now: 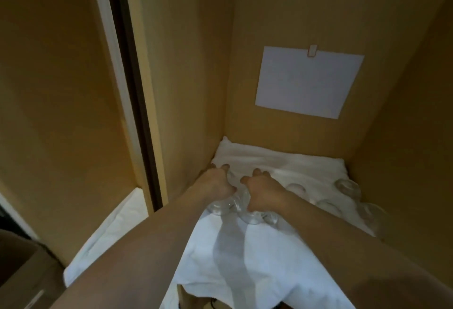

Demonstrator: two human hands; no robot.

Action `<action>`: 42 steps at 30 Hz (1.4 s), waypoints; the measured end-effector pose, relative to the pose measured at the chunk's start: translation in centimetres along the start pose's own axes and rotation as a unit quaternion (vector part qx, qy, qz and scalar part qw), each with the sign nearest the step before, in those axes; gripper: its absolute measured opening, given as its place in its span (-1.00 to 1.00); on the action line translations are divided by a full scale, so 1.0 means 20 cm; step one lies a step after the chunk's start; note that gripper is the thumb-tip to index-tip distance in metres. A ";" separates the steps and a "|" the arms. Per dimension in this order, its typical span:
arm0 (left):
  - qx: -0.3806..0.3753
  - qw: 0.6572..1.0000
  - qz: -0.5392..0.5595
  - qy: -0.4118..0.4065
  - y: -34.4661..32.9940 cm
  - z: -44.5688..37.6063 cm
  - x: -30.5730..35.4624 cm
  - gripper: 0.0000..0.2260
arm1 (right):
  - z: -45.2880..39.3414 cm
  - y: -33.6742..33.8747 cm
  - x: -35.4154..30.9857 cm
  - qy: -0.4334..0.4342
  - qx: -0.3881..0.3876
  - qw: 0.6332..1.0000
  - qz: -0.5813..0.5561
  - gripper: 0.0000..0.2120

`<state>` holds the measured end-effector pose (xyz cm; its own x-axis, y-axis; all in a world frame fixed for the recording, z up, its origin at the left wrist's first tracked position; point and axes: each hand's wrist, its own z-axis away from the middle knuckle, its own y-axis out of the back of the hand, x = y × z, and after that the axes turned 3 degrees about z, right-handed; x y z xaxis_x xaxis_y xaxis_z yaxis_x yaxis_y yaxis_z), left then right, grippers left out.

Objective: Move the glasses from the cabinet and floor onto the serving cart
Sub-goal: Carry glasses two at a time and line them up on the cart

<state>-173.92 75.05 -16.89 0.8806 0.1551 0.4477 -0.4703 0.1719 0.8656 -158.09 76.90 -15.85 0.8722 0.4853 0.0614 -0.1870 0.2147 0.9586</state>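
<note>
Inside the cabinet (186, 63), both hands reach onto a white cloth (245, 247). Left hand (215, 182) and right hand (263, 192) each curl around clear glasses (241, 207) clustered between them. More glasses (348, 187) stand at right; a paper sheet (308, 83) hangs behind.

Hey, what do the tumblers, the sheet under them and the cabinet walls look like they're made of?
Tumblers: clear glass by the look, see-through with bright glints, though clear plastic can't be ruled out.
Sheet: white woven cloth, matte, creased and draped over the shelf edge.
Cabinet walls: smooth tan board, probably laminate or painted wood; no grain shows.
</note>
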 end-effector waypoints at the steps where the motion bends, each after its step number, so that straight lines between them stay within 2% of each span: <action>1: -0.013 1.000 0.022 0.011 -0.02 -0.02 -0.01 -0.27 | -0.01 -0.01 -0.02 -0.010 0.008 1.000 0.026 -0.38; 3: -0.020 0.999 0.037 0.025 -0.08 -0.06 -0.01 -0.23 | -0.04 -0.05 -0.05 -0.029 0.013 0.997 0.067 -0.40; 6: 0.012 1.000 0.011 0.024 -0.14 -0.10 0.01 -0.30 | -0.07 -0.11 -0.06 -0.049 0.006 0.996 0.078 -0.41; 10: 0.014 0.999 0.041 0.028 -0.15 -0.17 0.01 -0.24 | -0.07 -0.15 -0.08 -0.077 0.040 0.992 0.092 -0.52; 14: 0.043 0.996 0.068 0.039 -0.14 -0.14 0.00 -0.26 | -0.03 -0.16 -0.11 -0.089 0.066 0.988 0.106 -0.50; 18: 0.075 0.991 0.105 0.041 -0.15 -0.03 -0.02 -0.32 | 0.03 -0.17 -0.16 -0.089 0.105 0.984 0.114 -0.51; 21: 0.099 0.991 0.087 0.017 -0.14 0.06 -0.03 -0.38 | 0.11 -0.15 -0.19 -0.076 0.126 0.983 0.109 -0.50; 25: 0.142 0.988 0.066 0.003 -0.04 0.22 -0.03 -0.38 | 0.29 -0.07 -0.21 -0.064 0.178 0.977 0.093 -0.46; 30: 0.216 0.974 0.055 -0.040 0.18 0.51 0.19 -0.43 | 0.64 0.07 -0.12 -0.081 0.260 0.961 0.058 -0.42; 34: 0.292 0.939 0.149 -0.105 0.23 0.77 0.45 -0.41 | 0.99 0.12 0.04 -0.127 0.328 0.936 -0.014 -0.40; 37: 0.346 0.878 0.272 -0.189 0.20 0.97 0.64 -0.43 | 1.31 0.13 0.16 -0.173 0.382 0.906 -0.064 -0.29; 40: 0.382 0.813 0.355 -0.257 0.15 1.18 0.86 -0.43 | 1.63 0.10 0.25 -0.226 0.461 0.848 -0.133 -0.18; 42: 0.382 0.776 0.411 -0.287 0.10 1.32 1.03 -0.42 | 1.85 0.06 0.33 -0.255 0.520 0.790 -0.200 -0.14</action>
<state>-155.10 52.87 -0.02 0.2841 -0.5895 0.7562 -0.9088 -0.4170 0.0164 -135.92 48.97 -4.09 0.8860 0.0938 -0.4541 0.3912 -0.6769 0.6235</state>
